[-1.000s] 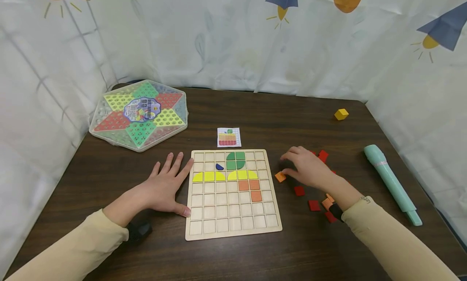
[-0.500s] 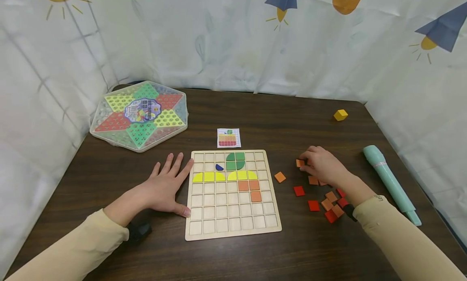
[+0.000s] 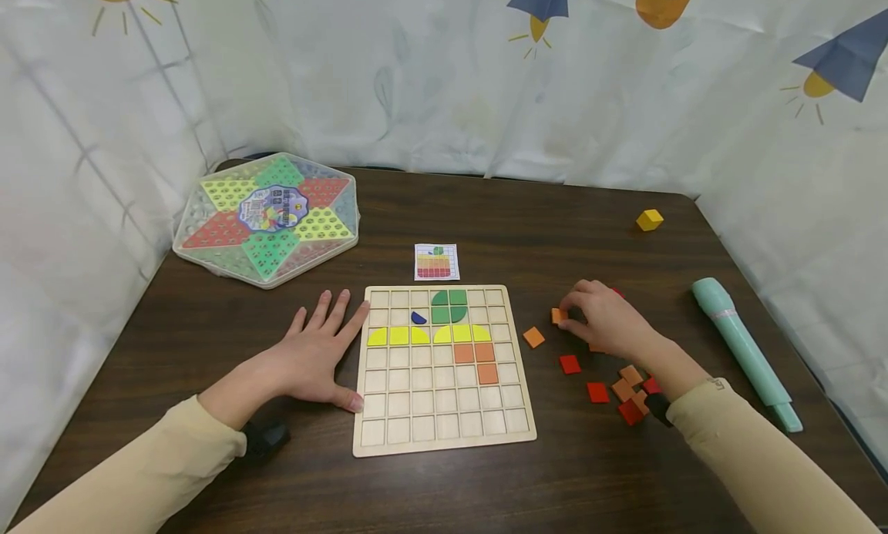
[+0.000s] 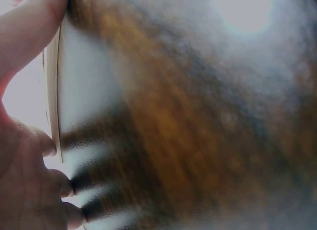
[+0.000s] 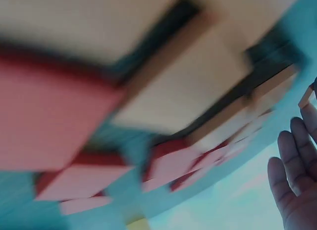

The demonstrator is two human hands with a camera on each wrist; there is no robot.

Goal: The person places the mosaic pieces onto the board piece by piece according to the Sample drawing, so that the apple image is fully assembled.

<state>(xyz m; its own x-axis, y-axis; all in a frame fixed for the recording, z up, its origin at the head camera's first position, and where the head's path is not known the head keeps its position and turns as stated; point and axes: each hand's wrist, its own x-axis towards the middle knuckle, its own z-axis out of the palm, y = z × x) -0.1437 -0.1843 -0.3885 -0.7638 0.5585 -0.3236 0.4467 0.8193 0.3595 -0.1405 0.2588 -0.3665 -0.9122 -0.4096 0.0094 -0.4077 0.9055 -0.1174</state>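
Note:
My left hand (image 3: 315, 357) lies flat with spread fingers at the left side of a wooden grid board (image 3: 409, 426); thumb and index fingertip meet its edge. On the board sit green (image 3: 449, 307), yellow (image 3: 398, 335) and orange pieces (image 3: 483, 353) and one dark blue half-round piece (image 3: 418, 317). To the right of the board, my right hand (image 3: 607, 318) pinches an orange square tile (image 3: 558, 316) between thumb and fingers. A loose orange tile (image 3: 533, 337) lies between board and hand. Red tiles (image 3: 570, 364) and more orange tiles (image 3: 622, 389) are scattered under and near the right wrist.
A small printed picture card (image 3: 436, 262) lies behind the board. A hexagonal Chinese checkers box (image 3: 267, 218) is at the back left. A yellow block (image 3: 650, 220) stands at the back right, and a mint-green tube-shaped object (image 3: 745, 349) lies along the right side.
My right hand let go of one orange tile beside the board, moved right to the pile and took another, then shifted slightly left with it. The left hand stays put.

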